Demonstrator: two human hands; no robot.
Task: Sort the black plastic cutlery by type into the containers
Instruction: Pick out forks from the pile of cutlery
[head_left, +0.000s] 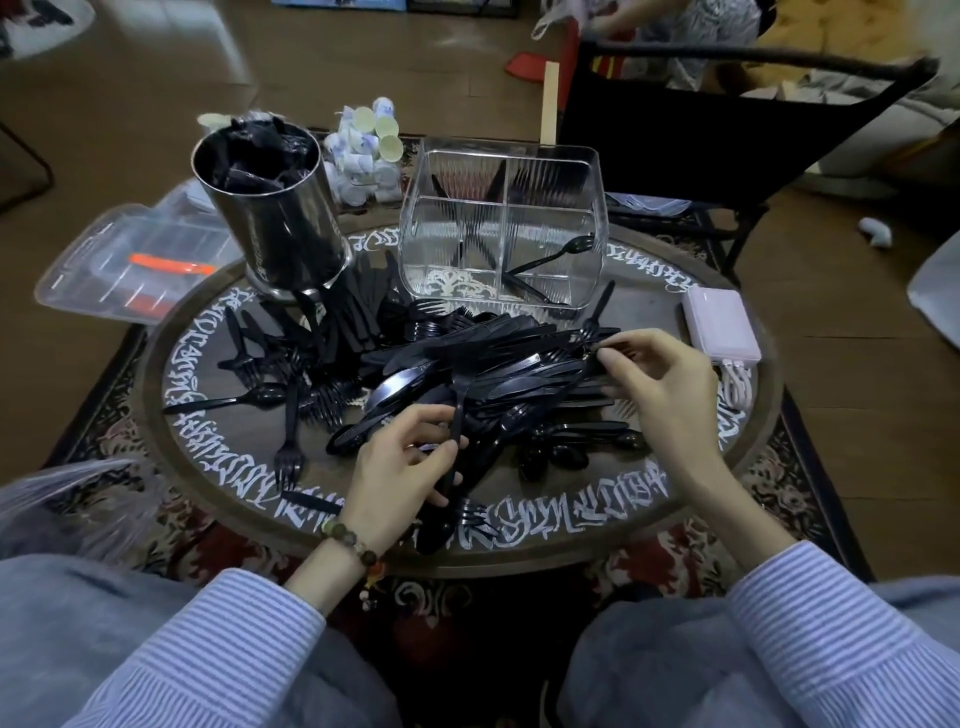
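Left hand (402, 467), palm down near the worktop's (597, 525) front rim, pinched a black fork (457, 410) by its handle, long axis pointing away. Right hand (660, 389), fingers (618, 345) pinching a piece atop the cutlery pile (493, 364). Beyond stood the clear divided container (504, 228) and steel canister (275, 208).

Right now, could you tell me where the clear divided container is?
The clear divided container stands at the table's far edge, right of the metal canister, just beyond the cutlery pile.
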